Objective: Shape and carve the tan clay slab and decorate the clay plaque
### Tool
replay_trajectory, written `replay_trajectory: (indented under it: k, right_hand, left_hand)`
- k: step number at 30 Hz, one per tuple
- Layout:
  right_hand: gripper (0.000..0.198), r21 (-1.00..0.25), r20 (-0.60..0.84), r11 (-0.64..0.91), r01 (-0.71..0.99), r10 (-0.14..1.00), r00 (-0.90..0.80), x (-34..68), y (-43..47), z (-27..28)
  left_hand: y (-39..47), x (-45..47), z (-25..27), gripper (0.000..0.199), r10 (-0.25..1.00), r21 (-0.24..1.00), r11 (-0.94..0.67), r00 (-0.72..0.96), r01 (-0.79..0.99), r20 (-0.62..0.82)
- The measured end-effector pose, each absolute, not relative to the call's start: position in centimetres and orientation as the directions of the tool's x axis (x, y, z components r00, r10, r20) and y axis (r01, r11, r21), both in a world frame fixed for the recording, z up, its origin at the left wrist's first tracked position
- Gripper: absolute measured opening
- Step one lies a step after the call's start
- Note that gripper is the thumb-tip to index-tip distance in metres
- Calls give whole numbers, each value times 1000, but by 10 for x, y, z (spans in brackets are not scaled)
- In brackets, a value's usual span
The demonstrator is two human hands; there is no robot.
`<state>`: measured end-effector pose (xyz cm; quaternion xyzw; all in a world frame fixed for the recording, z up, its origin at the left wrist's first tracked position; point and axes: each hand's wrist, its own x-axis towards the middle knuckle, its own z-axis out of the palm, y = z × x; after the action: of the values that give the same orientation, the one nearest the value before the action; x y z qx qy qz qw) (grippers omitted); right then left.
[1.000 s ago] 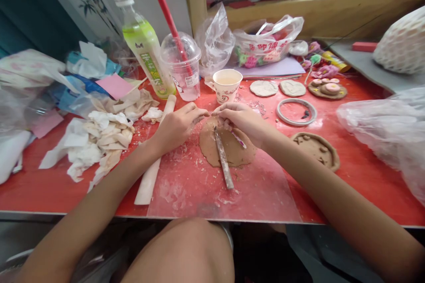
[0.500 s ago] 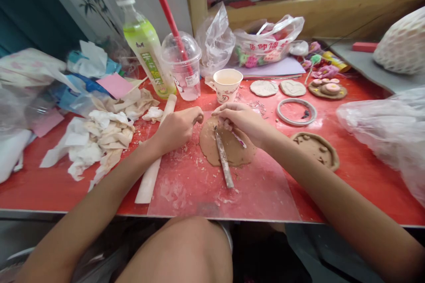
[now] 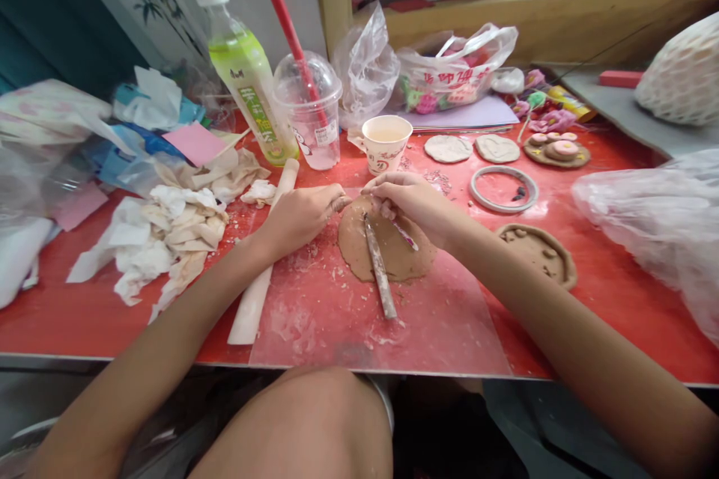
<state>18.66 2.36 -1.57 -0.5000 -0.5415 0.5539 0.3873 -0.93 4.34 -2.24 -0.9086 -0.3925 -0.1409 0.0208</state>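
A flat, roundish slab of brown clay [image 3: 353,247] lies on a clear sheet [image 3: 449,329] on the red table. My left hand [image 3: 308,215] is closed beside the slab's left far edge, its fingertips pinched together; what they hold is too small to make out. Over the far part of the clay, my right hand [image 3: 416,203] has its fingers curled, with a thin white-and-purple stick [image 3: 407,236] sticking out beneath them. A clay-smeared tool [image 3: 380,269] with a flat handle rests across the slab, pointing away from me.
Left of the sheet lies a pale rolling pin [image 3: 252,310], beside crumpled tissues [image 3: 168,232]. A paper cup [image 3: 386,146], a lidded plastic cup [image 3: 311,131] and a green drink bottle [image 3: 244,82] stand behind. At right are a tape ring [image 3: 504,189] and a rimmed clay disc [image 3: 539,258].
My left hand's fingers have stretched slightly to the right, nearer the clay's edge and my right hand. The right hand, slab and flat-handled tool look almost unchanged.
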Motion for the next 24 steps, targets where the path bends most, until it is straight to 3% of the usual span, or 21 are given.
replay_trajectory:
  k: [7, 12, 17, 24]
  right_hand:
    - [13, -986, -130, -104, 129, 969, -209, 187, 25, -17]
    - [12, -986, -123, -94, 136, 968, -218, 189, 24, -17]
    - [12, -987, -119, -90, 133, 967, -224, 189, 24, -16]
    - [10, -989, -117, -93, 112, 967, -225, 189, 25, -16]
  left_hand:
    - [39, -7, -19, 23, 651, 39, -735, 688, 677, 322]
    - [41, -10, -20, 39, 638, 143, -760, 687, 634, 347]
    - [42, -13, -20, 43, 637, 203, -765, 670, 612, 382]
    - [35, -7, -14, 23, 709, 267, -703, 615, 660, 345]
